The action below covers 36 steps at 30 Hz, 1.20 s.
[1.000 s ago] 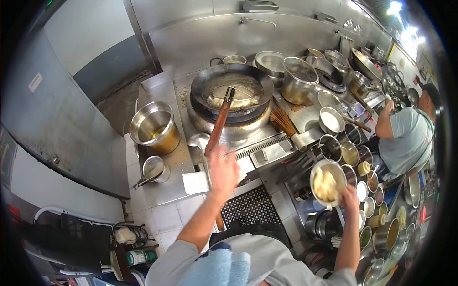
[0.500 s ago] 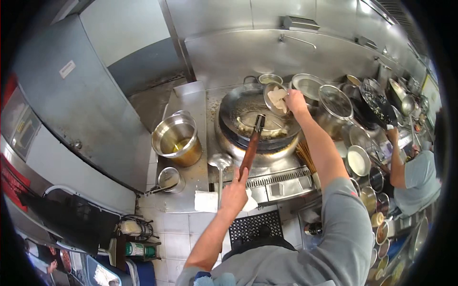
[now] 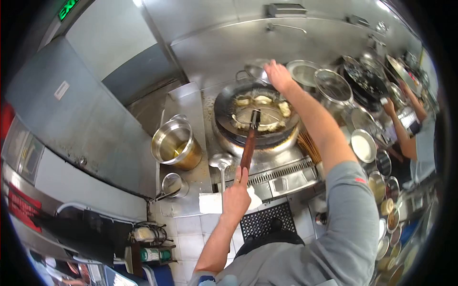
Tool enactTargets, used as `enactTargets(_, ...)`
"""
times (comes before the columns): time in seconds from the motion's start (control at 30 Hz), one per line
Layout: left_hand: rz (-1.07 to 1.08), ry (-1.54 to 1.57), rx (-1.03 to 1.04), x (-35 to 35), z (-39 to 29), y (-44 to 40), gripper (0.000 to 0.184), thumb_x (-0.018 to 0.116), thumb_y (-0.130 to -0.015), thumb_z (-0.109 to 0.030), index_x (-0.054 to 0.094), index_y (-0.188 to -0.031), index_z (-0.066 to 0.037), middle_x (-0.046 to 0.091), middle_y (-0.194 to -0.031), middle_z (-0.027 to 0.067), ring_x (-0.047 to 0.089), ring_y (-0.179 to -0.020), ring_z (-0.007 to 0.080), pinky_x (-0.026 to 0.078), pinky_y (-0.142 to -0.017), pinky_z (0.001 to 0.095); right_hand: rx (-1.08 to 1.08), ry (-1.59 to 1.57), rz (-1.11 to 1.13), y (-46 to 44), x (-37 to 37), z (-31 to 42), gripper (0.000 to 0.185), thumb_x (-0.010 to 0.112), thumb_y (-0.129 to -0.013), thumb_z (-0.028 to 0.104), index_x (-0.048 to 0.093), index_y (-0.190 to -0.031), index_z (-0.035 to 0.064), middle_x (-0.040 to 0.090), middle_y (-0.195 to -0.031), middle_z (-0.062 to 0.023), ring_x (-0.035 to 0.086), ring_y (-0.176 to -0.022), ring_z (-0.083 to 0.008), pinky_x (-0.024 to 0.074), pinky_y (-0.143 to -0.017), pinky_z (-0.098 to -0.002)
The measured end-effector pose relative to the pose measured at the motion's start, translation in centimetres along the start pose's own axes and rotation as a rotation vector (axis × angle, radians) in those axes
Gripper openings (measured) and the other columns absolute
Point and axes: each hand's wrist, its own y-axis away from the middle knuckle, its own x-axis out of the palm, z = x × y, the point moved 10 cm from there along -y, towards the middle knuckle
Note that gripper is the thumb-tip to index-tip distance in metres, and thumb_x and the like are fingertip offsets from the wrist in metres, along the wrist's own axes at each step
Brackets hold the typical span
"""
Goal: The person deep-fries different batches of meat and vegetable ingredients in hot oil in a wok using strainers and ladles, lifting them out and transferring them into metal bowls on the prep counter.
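My left hand (image 3: 236, 199) is closed around the wooden handle (image 3: 248, 150) of a round strainer whose ring rests in the oil. It lies inside the dark wok (image 3: 223, 107) on the burner. Pale pieces of food (image 3: 262, 99) sit in the bubbling oil around the strainer. Behind the wok's far rim, my right hand (image 3: 278, 76) is closed on the edge of a tilted metal bowl (image 3: 256, 70); its inside is blurred. A steel ladle (image 3: 221, 161) lies beside my left hand, its handle over a white cloth (image 3: 210, 203).
Left of the wok stands a steel pot (image 3: 176, 143) with yellowish liquid, near a small container (image 3: 172, 185). To the right are a mesh strainer (image 3: 334, 86), a bowl of white stuff (image 3: 363, 146) and another wok (image 3: 365, 81). A co-worker's arm (image 3: 403, 136) reaches in there.
My right hand has moved up and back with the bowl, which held pale slices before. More pale pieces now lie in the wok. The view has shifted slightly.
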Motion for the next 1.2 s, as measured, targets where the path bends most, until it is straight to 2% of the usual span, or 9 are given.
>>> enactTargets(0.13,0.014,0.023,0.085,-0.1,-0.2,-0.6,0.063,0.053,-0.068,0.001,0.039,-0.130,0.001,0.038,-0.136,0.0219,0.064,-0.074,0.0374,0.053,-0.067,0.0431,0.240,-0.047,-0.007,0.9,-9.6,-4.3,0.013,0.049,-0.079,0.006,0.061,-0.082,0.0018,0.062,-0.084,-0.0237,0.064,-0.077,-0.0354,0.0532,-0.069,-0.0416)
enactTargets(0.2,0.004,0.056,0.103,0.6,0.4,-1.2,0.065,0.053,-0.069,-0.002,0.036,-0.132,0.001,0.037,-0.138,0.0203,0.063,-0.080,0.0387,0.052,-0.073,0.0453,0.404,-0.179,-0.012,4.3,-14.6,-6.7,0.019,0.057,-0.077,0.013,0.063,-0.091,0.0014,0.063,-0.085,-0.0240,0.064,-0.080,-0.0361,0.0529,-0.070,-0.0427)
enactTargets(0.3,0.081,0.122,0.055,0.4,1.4,-1.7,0.064,0.052,-0.071,-0.003,0.036,-0.133,0.001,0.036,-0.138,0.0197,0.060,-0.092,0.0388,0.050,-0.081,0.0441,0.689,-0.549,0.028,12.2,-21.5,-6.7,0.023,0.056,-0.077,0.014,0.061,-0.091,-0.0037,0.062,-0.072,-0.0196,0.065,-0.060,-0.0254,0.0540,-0.058,-0.0356)
enactTargets(0.33,0.093,0.147,0.042,-0.2,1.3,-1.4,0.062,0.050,-0.072,-0.003,0.036,-0.133,0.001,0.036,-0.138,0.0196,0.059,-0.096,0.0390,0.048,-0.084,0.0437,0.660,-0.413,0.045,14.6,-22.4,-7.6,0.022,0.054,-0.078,0.014,0.060,-0.088,-0.0054,0.062,-0.070,-0.0174,0.063,-0.055,-0.0230,0.0539,-0.053,-0.0339)
enactTargets(0.43,0.134,0.114,0.033,-0.1,1.1,-0.2,0.064,0.052,-0.072,-0.005,0.035,-0.134,0.001,0.033,-0.140,0.0189,0.058,-0.101,0.0370,0.048,-0.085,0.0422,0.946,-0.766,0.032,25.8,-22.7,-8.1,0.023,0.052,-0.079,0.014,0.059,-0.080,-0.0074,0.059,-0.064,-0.0096,0.060,-0.050,-0.0176,0.0524,-0.045,-0.0300)
enactTargets(0.63,0.109,0.073,0.051,1.3,0.1,-1.8,0.063,0.048,-0.074,-0.006,0.035,-0.135,0.000,0.034,-0.140,0.0183,0.052,-0.112,0.0322,0.044,-0.093,0.0392,1.615,-1.220,-0.241,51.5,-23.8,-2.2,0.004,0.054,-0.078,0.008,0.054,-0.077,0.0041,0.047,-0.060,-0.0002,0.049,-0.042,-0.0108,0.0478,-0.039,-0.0252)
enactTargets(0.87,0.153,-0.020,0.066,2.5,-1.2,-0.6,0.067,0.051,-0.073,-0.006,0.031,-0.136,0.001,0.031,-0.141,0.0198,0.058,-0.102,0.0358,0.047,-0.087,0.0417,1.888,-1.119,-0.678,73.0,-36.3,6.3,0.004,0.054,-0.078,0.008,0.055,-0.082,0.0056,0.046,-0.063,0.0015,0.046,-0.050,-0.0064,0.0424,-0.039,-0.0192)
enactTargets(1.03,0.155,-0.139,0.109,2.7,-0.7,0.1,0.064,0.050,-0.076,-0.007,0.031,-0.137,-0.001,0.030,-0.142,0.0196,0.060,-0.098,0.0346,0.049,-0.084,0.0404,1.915,-0.938,-0.790,78.9,-47.6,12.0,0.009,0.052,-0.080,0.007,0.056,-0.088,0.0047,0.048,-0.064,0.0036,0.045,-0.047,-0.0035,0.0457,-0.039,-0.0179)
enactTargets(1.2,0.165,-0.137,0.123,1.7,0.0,0.3,0.062,0.049,-0.076,-0.007,0.033,-0.136,-0.001,0.030,-0.142,0.0198,0.059,-0.101,0.0353,0.048,-0.086,0.0410,1.901,-0.876,-0.835,82.5,-51.5,15.3,0.012,0.052,-0.081,0.007,0.056,-0.092,0.0035,0.051,-0.063,0.0028,0.049,-0.047,-0.0034,0.0475,-0.038,-0.0178)
